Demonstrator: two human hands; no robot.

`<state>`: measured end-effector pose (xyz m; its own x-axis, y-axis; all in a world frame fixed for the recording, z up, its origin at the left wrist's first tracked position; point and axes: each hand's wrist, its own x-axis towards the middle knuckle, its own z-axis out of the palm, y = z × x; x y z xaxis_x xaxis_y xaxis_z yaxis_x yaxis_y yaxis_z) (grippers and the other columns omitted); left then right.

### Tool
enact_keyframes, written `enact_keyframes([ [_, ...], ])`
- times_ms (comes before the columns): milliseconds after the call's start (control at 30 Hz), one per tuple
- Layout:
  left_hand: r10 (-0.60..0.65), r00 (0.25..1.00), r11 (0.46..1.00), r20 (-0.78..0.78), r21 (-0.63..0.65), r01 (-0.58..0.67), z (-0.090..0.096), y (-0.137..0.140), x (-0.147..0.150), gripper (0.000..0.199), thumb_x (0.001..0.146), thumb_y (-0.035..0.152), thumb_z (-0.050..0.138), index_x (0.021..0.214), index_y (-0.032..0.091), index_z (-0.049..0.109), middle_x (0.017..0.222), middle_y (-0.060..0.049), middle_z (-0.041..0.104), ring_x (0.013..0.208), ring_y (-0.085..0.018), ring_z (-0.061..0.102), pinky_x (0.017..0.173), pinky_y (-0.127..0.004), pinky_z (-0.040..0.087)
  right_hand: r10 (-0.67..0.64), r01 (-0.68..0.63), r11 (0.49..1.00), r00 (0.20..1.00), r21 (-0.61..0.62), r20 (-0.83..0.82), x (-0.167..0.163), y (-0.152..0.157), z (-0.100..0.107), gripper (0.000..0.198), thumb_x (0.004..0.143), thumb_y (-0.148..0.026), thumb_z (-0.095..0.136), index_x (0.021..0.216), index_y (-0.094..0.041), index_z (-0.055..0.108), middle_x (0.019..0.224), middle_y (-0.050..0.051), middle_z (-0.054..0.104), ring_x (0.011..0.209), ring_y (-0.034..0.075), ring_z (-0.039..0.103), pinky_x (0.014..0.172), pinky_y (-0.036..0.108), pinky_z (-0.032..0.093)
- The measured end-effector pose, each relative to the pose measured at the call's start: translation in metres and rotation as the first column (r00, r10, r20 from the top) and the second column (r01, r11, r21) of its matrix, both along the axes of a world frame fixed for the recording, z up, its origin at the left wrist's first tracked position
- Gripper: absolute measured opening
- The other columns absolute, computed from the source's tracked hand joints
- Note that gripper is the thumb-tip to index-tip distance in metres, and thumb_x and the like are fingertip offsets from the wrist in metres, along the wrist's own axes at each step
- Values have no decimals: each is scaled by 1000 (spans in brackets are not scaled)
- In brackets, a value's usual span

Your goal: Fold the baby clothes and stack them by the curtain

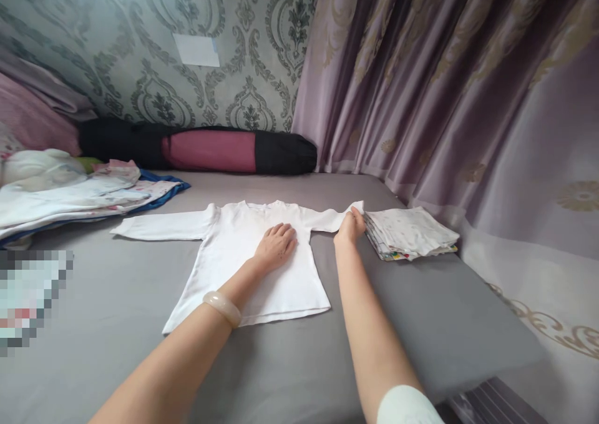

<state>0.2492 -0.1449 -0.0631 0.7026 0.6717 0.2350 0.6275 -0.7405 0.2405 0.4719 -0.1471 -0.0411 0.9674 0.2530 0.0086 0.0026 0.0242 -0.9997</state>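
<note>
A white, long-sleeved fabric shirt (229,255) is laid at the centre of the dial, its body spread flat, its hem turned toward 6 o'clock and its sleeves stretched toward 9 and 3 o'clock; the spreading is judged nearly complete, with only the 3 o'clock sleeve (325,221) apparently left to be straightened, and no fold is seen across the body. At 10 o'clock, a loose heap of white, pink and blue cloth (98,199) is left unstacked, while at 3 o'clock, just beyond the held sleeve end, a neat folded stack of pale printed cloth (409,230) has been made. The left hand (277,246) is pressed on the shirt's upper body, its fingers extended together, with nothing gripped; by the curled fingers of the right hand (350,225), the sleeve end is grasped. All this is supported by a broad, flat surface of smooth grey fabric (116,299). Toward 12 o'clock, the room is bounded by a grey-green wall with dark damask medallions (250,37), and from 1 to 3 o'clock by a draped, shiny mauve curtain with gold motifs (421,74). At 11 o'clock, a long black roll with a maroon middle (210,150) is set along the wall; above it, a pale rectangular sheet (196,50) is seen. Toward 7 o'clock, a creamy, rounded bangle (223,307) is worn.
</note>
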Motion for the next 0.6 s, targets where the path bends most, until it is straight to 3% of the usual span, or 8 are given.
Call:
enact_keyframes([
  [167,57,996,998,-71,-33,-59,16,4,12,41,97,42,32,126,24,55,129,-12,55,115,-32,50,95,-50,41,23,-19,998,998,67,-58,-6,9,13,56,81,-25,34,134,-14,47,112,9,63,103,21,64,80,34,55],
  [300,118,987,988,-109,-88,-127,24,17,27,46,96,48,30,128,26,55,123,-14,55,110,-34,49,90,-52,42,80,-66,985,994,161,-78,-7,3,27,60,82,-26,30,140,-12,40,123,14,60,112,23,61,82,35,55],
  [533,140,978,972,-157,-167,-166,25,43,44,48,94,52,33,129,26,54,122,-16,55,116,-35,49,95,-50,40,192,-126,919,970,374,-146,-8,-7,47,54,78,-33,35,125,-13,50,114,11,64,112,21,62,87,32,54],
  [600,136,971,960,-197,-216,-179,29,48,47,52,93,57,35,132,27,51,127,-17,53,120,-37,48,96,-50,39,233,-190,908,970,372,-73,-9,-7,51,48,77,-38,36,114,-15,55,106,10,66,107,22,64,85,32,54],
])
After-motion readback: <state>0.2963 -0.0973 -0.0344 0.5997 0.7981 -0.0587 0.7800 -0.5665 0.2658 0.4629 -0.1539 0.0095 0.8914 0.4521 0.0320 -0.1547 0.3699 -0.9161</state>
